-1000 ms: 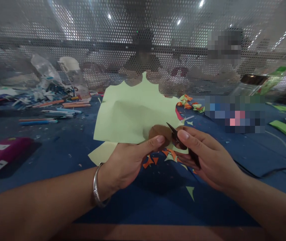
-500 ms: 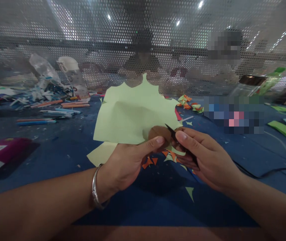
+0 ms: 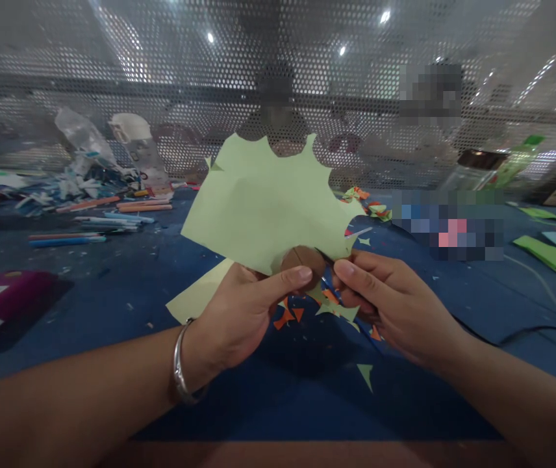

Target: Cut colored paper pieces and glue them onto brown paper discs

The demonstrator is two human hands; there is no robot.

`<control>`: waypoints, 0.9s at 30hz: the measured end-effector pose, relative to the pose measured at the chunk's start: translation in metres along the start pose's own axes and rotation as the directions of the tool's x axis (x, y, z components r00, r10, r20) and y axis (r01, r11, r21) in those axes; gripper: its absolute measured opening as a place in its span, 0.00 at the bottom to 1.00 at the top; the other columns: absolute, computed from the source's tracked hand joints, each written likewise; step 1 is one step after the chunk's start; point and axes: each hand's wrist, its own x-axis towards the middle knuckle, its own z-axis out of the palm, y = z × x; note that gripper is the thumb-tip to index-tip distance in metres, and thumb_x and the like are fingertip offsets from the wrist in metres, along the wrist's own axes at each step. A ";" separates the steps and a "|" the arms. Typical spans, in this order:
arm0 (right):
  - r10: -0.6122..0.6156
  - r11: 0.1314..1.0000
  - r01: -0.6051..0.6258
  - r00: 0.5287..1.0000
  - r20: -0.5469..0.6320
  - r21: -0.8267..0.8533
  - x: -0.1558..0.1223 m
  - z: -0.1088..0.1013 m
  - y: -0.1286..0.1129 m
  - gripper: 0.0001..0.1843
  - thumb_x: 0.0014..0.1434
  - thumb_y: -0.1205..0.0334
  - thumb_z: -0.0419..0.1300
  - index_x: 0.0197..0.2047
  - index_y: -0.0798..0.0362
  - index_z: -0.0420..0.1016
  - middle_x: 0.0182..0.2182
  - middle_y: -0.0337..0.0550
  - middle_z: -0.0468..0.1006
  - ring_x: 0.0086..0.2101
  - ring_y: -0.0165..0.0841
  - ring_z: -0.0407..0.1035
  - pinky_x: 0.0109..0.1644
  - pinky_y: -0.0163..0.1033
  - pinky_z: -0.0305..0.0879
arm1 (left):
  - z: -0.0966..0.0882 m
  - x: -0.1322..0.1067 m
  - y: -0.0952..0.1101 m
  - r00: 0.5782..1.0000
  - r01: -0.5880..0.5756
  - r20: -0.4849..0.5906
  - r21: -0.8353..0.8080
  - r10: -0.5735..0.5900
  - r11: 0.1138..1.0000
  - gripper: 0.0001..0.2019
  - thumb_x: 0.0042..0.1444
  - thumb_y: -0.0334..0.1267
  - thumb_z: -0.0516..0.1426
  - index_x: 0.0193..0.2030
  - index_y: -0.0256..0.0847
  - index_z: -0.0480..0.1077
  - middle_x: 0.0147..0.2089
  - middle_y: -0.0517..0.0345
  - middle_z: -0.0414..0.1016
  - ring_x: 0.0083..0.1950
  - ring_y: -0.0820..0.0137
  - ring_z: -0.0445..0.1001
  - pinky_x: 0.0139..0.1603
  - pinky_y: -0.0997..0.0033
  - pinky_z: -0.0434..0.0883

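Observation:
My left hand (image 3: 243,299) is closed, its thumb pressing a round brown disc (image 3: 302,263) against a large sheet of light green paper (image 3: 263,195). Scalloped cuts run along the sheet's top and right edges, and the sheet is held up off the table. My right hand (image 3: 385,292) is closed around small dark scissors, mostly hidden by the fingers. Their thin dark tip (image 3: 324,255) lies at the paper beside the disc's right edge. Under the hands lie orange scraps (image 3: 285,317) and pale green scraps (image 3: 366,376).
A magenta box (image 3: 15,302) lies left on the blue table (image 3: 258,403). Blue and orange paper strips (image 3: 107,222), a white-lidded bottle (image 3: 136,146) and a plastic bag (image 3: 80,140) are behind it. Right are folded green paper (image 3: 548,255), a dark-lidded jar (image 3: 475,169) and a cable (image 3: 516,338).
The green sheet and disc have turned clockwise, and the sheet's cut edge has swung right. The scissors' tip has moved down and left to the disc's edge.

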 end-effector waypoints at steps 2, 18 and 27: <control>-0.020 1.000 0.020 1.000 0.008 0.000 0.000 0.001 0.000 0.26 0.61 0.40 0.64 0.25 0.51 0.61 0.18 0.29 0.57 0.18 0.22 0.46 0.18 0.32 0.41 | -0.002 0.000 -0.001 0.999 0.027 -0.032 0.030 -0.026 0.999 0.03 0.53 0.35 0.69 0.31 0.39 0.83 0.38 0.54 0.83 0.41 0.68 0.79 0.47 0.70 0.76; -0.042 0.996 0.037 0.997 0.058 0.080 0.002 0.001 0.003 0.24 0.63 0.44 0.64 0.26 0.51 0.62 0.18 0.27 0.52 0.20 0.23 0.44 0.21 0.32 0.42 | -0.002 0.000 0.002 1.000 0.027 -0.005 0.064 -0.026 0.998 0.04 0.54 0.34 0.69 0.37 0.40 0.84 0.41 0.53 0.85 0.43 0.68 0.81 0.50 0.70 0.77; -0.024 0.998 0.018 0.996 0.085 0.065 0.003 -0.002 0.006 0.22 0.64 0.43 0.62 0.30 0.52 0.66 0.20 0.28 0.51 0.21 0.23 0.44 0.23 0.33 0.41 | -0.002 0.001 0.004 0.996 0.070 0.058 0.053 -0.073 0.996 0.05 0.55 0.36 0.68 0.31 0.38 0.82 0.33 0.54 0.83 0.40 0.68 0.80 0.49 0.68 0.77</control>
